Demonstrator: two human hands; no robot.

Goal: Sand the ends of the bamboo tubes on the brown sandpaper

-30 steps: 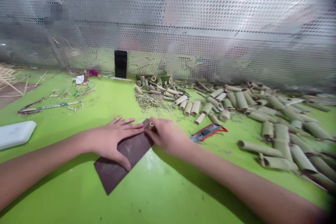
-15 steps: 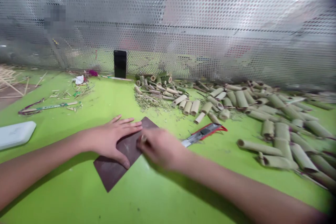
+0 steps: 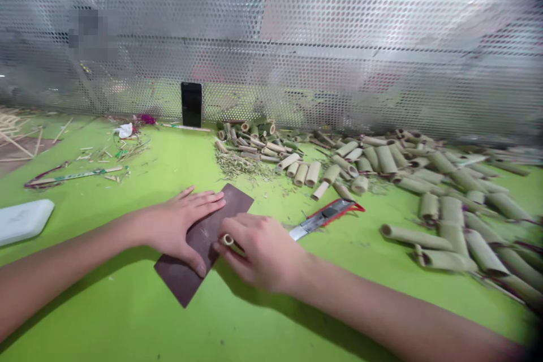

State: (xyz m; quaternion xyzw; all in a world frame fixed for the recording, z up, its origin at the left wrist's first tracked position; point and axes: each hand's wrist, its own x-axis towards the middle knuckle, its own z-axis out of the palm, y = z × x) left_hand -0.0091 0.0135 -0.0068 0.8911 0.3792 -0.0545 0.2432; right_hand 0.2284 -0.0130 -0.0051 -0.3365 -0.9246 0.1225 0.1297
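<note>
A dark brown sheet of sandpaper (image 3: 203,237) lies slantwise on the green table. My left hand (image 3: 176,226) rests on it, fingers spread and thumb out, pressing it flat. In my right hand (image 3: 261,249) a short bamboo tube (image 3: 228,240) is pinched between thumb and fingers, its hollow end facing me. The tube is at the sandpaper's right edge; whether it touches the surface cannot be made out. Most of the tube is hidden by my fingers. Just beyond my right hand lies a utility knife (image 3: 326,216) with a red edge, blade toward the hand.
Cut bamboo pieces (image 3: 386,159) are heaped at the back and right, with shavings (image 3: 244,167) beside them. A phone (image 3: 192,104) leans on the perforated metal screen (image 3: 271,39). At left are a white block-like object (image 3: 25,220), thin sticks (image 3: 12,133) and scraps.
My right hand has shifted slightly toward me along the sandpaper with the bamboo tube, whose end now shows clearly. The sandpaper has turned slightly under my left hand.
</note>
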